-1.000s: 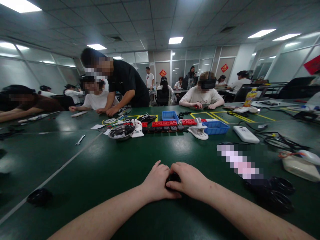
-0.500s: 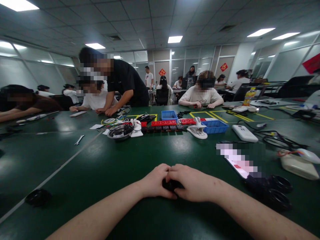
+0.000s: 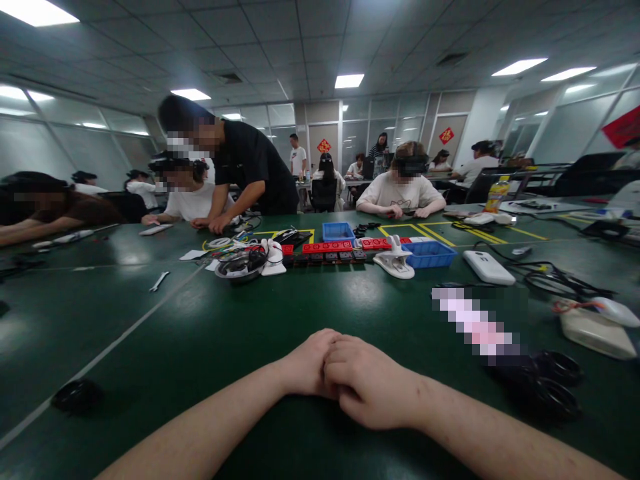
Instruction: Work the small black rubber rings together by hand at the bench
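My left hand and my right hand rest together on the dark green table near its front edge. The right hand's fingers are folded over the left hand's fingers. The small black object seen between them earlier is hidden under the right hand. Both forearms lie on the table and reach in from the bottom edge.
A blurred phone and black rings lie to the right, and a black round piece to the left. Farther off are a white clip device, blue trays, red parts and a cable bowl. People sit across the table.
My right hand has slid left over my left hand's fingers and covered the small black object that showed between the hands before.
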A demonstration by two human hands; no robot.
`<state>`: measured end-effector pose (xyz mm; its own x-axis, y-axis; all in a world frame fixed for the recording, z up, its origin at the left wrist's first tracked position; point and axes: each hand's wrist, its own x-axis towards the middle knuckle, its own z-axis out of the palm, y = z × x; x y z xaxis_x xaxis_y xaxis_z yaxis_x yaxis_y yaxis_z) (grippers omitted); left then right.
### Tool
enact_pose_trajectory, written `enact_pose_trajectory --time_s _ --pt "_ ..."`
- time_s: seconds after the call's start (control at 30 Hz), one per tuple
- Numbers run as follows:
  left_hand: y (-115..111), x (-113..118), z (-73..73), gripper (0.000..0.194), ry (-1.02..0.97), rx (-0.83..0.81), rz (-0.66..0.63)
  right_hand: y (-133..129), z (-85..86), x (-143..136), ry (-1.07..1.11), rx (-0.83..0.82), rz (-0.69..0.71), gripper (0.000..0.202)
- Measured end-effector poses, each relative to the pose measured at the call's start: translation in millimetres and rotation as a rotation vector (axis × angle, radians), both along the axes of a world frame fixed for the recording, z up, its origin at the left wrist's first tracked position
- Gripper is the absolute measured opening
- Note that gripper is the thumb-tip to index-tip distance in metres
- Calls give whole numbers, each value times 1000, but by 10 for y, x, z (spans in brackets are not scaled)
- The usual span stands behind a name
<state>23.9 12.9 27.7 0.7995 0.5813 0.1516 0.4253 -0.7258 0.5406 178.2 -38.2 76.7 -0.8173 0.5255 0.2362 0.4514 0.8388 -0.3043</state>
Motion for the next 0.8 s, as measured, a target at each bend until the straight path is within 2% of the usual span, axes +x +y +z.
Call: enact_pose_trajectory --time_s 0.07,0.13,0.23,0.3,0.43,0.53,0.63,0.8 --pt "2 2 -22 66 -30 52 -29 -12 77 24 74 1 -68 13" --pt "5 2 -28 65 -42 95 -34 -17 159 49 137 7 -209 15" --pt "-6 -4 -2 73 -32 155 96 -5 247 82 151 -27 -434 26" --pt "-33 -1 20 76 -17 214 167 8 263 91 100 -77 -517 32" --pt "-103 40 19 76 56 288 132 20 199 61 -86 -164 -532 32" --pt "-128 77 -8 67 102 293 143 21 140 26 -185 -203 -518 24" --pt "-120 90 -20 59 106 286 124 31 118 19 -197 -210 -525 20" --pt "-95 80 -16 56 92 297 109 55 109 35 -184 -242 -551 21"
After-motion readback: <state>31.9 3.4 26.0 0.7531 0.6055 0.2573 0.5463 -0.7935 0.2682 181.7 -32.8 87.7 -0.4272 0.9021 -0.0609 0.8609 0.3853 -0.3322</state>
